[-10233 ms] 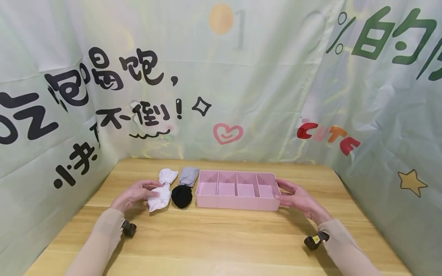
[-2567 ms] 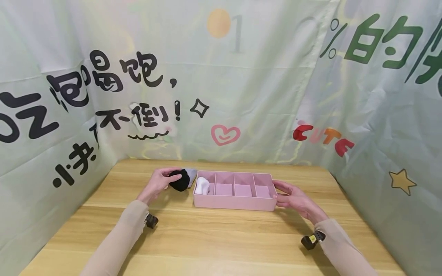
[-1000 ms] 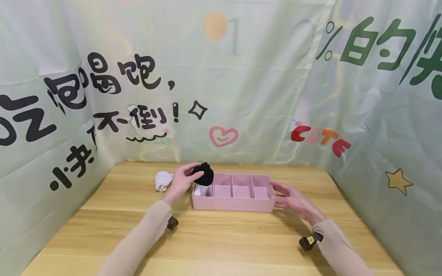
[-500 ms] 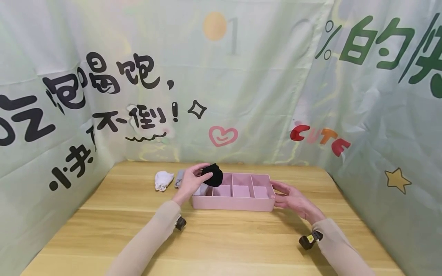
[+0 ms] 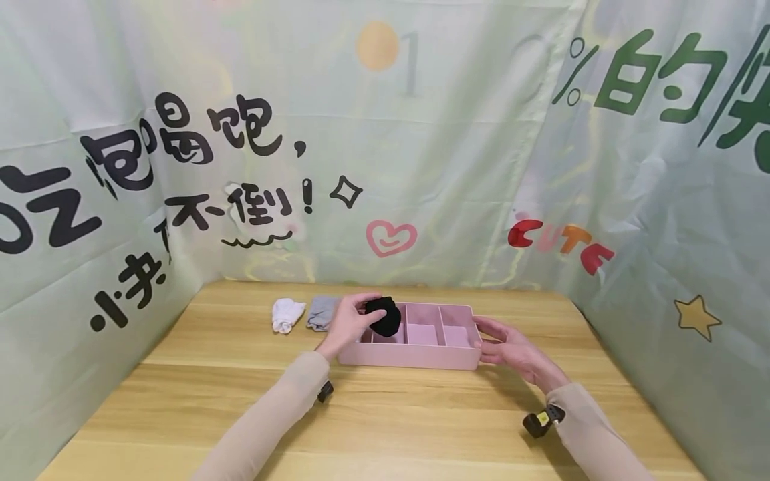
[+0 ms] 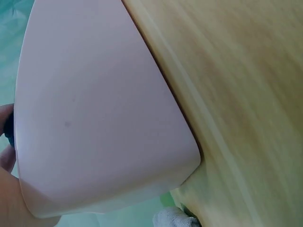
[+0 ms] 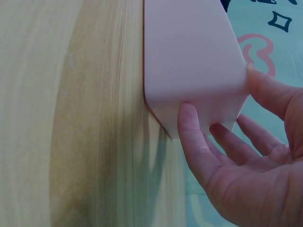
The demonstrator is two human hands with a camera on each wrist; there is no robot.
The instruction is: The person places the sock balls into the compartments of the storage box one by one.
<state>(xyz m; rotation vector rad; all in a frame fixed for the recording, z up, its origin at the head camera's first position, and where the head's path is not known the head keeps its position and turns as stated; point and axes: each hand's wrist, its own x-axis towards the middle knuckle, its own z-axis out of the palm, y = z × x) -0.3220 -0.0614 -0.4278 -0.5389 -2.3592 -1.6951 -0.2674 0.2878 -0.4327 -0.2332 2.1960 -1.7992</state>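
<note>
My left hand [image 5: 349,325] pinches a rolled black sock [image 5: 385,316] between thumb and fingers, over the second compartment from the left of a pink divided box [image 5: 415,356]. The hand covers most of the leftmost compartment. My right hand [image 5: 517,351] rests fingertips against the box's right end; in the right wrist view its fingers [image 7: 189,127] are spread along that end wall, one digit up at the rim. To the left on the table lie a rolled white sock [image 5: 287,315] and a rolled grey sock [image 5: 321,314], partly behind the left hand.
The box stands on a wooden table [image 5: 385,421] towards the back. Its two right compartments [image 5: 424,326] show bare floors. Printed cloth curtains [image 5: 445,167] enclose the table at the back and both sides.
Earlier, a white sock went from the table into the leftmost compartment. My left hand then lifted the black sock from beside the grey one and carried it right, over the box. My right hand stays put.
</note>
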